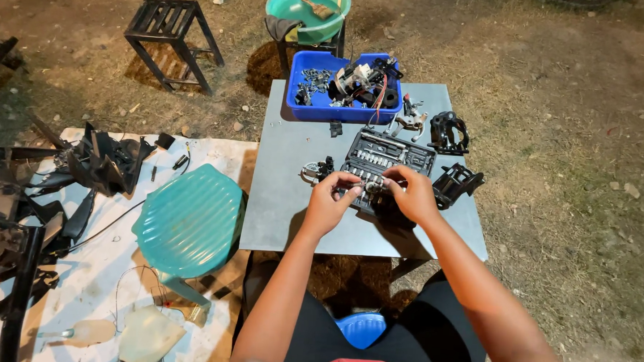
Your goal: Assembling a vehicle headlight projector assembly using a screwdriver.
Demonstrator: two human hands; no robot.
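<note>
My left hand point(330, 200) and my right hand point(410, 194) meet over the grey metal table point(284, 208), both pinching a small metal part point(371, 184) between their fingertips. Directly under them lies an open black socket set case point(384, 162) with rows of shiny sockets. A small metal and black part point(315, 170) rests on the table just left of my left hand. To the right of my right hand sits a black bracket point(456, 182).
A blue tray point(344, 88) of screws and wired parts stands at the table's far edge. Another black bracket point(448, 132) lies beside it. A teal plastic stool point(188, 222) stands to the left, black plastic panels point(98, 164) lie on a white sheet, and a green basin point(309, 10) sits beyond.
</note>
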